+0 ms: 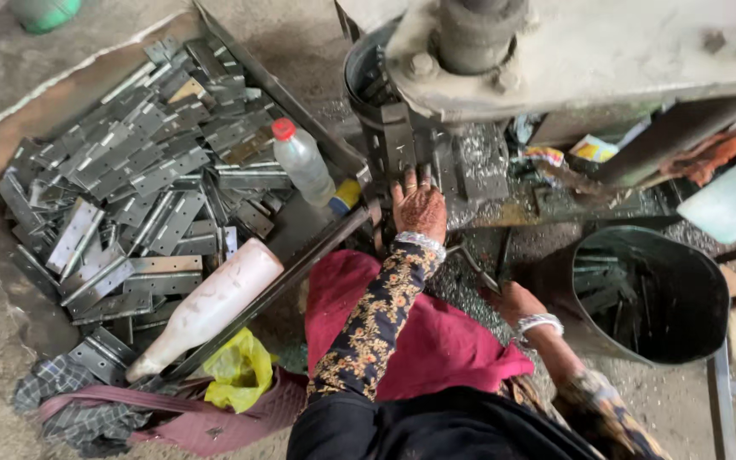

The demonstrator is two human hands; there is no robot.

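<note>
Right now left hand [419,207] is stretched forward onto the bed of the press [555,51], palm down, fingers spread and lying flat on a metal hinge [399,153] at the die; nothing pinched, just pressing on it. Right hand [513,302] sits low beside the red cloth [436,341] on the lap, near a thin metal lever [474,266]; can't tell whether its fingers are curled or apart, they're hidden from this angle. Both wrists carry silver bangles.

Left of the press: a shallow metal tray [300,111] piled with flat grey hinges [129,196], loose and overlapping. On that pile lie a clear plastic bottle [302,162] with a red cap and a bigger white bottle [206,307] on its side across the tray edge. Yellow plastic bag [238,370] sits just under the white bottle. Right of the press: dark metal bucket [675,290] with a few hinges inside. Metal shavings all over the floor around the press base
</note>
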